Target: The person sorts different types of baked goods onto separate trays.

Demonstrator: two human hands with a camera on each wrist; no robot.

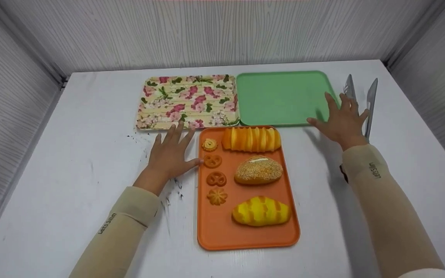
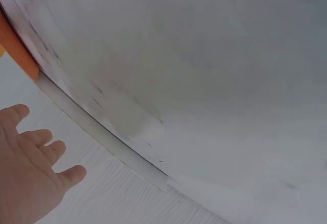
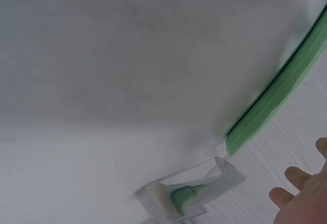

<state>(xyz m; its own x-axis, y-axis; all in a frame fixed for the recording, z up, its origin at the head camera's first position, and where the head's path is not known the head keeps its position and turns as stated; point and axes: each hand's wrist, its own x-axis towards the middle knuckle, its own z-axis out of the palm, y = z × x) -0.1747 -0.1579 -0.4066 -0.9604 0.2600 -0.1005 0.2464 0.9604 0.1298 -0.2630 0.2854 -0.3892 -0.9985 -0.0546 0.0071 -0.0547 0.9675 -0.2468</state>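
1. Both hands were empty and spread, fingers straight and relaxed: the left hand (image 1: 170, 154) hovered or rested flat just left of the orange tray (image 1: 214, 231), its thumb near that tray's left rim, and the right hand (image 1: 342, 119) lay over the right edge of the green tray (image 1: 280, 96), with the metal tongs (image 1: 361, 100) just beyond its fingertips.
2. Likely risk, as a judgement: the right hand sat between the green tray and the tongs, so a careless reach could have knocked the tongs toward the table's (image 1: 72, 154) edge or nudged the tray out of line with the floral tray (image 1: 187, 100).
3. Similarly, the left thumb could have jolted the orange tray and rolled the sesame bun (image 1: 259, 170), the sliced loaf (image 1: 251, 139) or the yellow bread (image 1: 261, 211), or shifted the small cookies (image 1: 213, 161) beside them.
4. Relative to the hands, the orange tray lay between both forearms, touching the front edge of the green tray.
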